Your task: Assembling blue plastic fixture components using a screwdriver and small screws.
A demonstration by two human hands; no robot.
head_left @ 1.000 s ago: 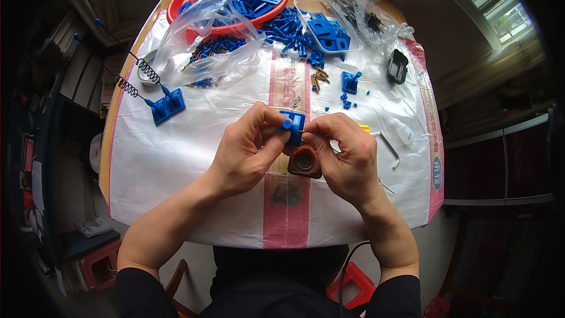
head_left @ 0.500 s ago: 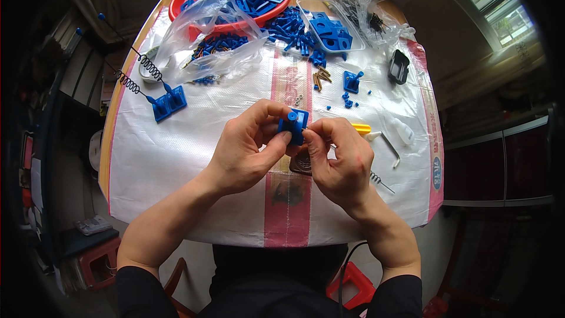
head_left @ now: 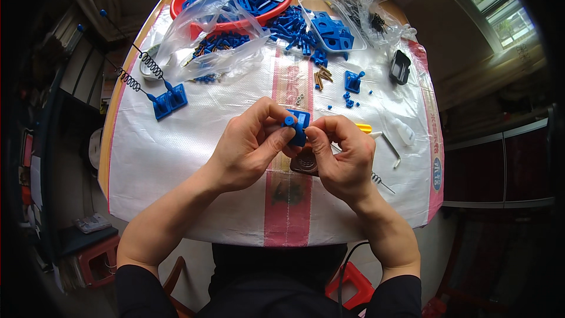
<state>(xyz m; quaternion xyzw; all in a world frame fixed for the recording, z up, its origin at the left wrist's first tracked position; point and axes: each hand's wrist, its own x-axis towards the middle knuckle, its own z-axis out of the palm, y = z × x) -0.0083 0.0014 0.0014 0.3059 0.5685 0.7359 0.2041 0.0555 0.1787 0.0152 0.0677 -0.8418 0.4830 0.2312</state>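
Observation:
Over the middle of the table, my left hand (head_left: 241, 148) grips a blue plastic base (head_left: 300, 119) with a round stub post between thumb and fingers. My right hand (head_left: 346, 156) is closed in a pinch against the right edge of that base. Whatever lies between its fingertips is too small or hidden to name. Below the fingertips a dark brown object (head_left: 304, 164) rests on the sheet, partly covered by my hands. A yellow handle (head_left: 364, 128) and a bent metal hex key (head_left: 389, 148) lie beyond my right hand, with a black coil spring (head_left: 382, 182) beside it.
A red basin (head_left: 178, 7) of blue plates stands far left, near a clear plastic bag (head_left: 235, 62) of small parts. Two assembled bases with springs (head_left: 169, 105) sit at left. A clear tray (head_left: 355, 47), brass pieces (head_left: 322, 78), another blue base (head_left: 353, 81) and a black case (head_left: 399, 66) lie at right.
The blue base has turned slightly in my fingers, its stub post shifting a little left and down. Both hands stay close together on it.

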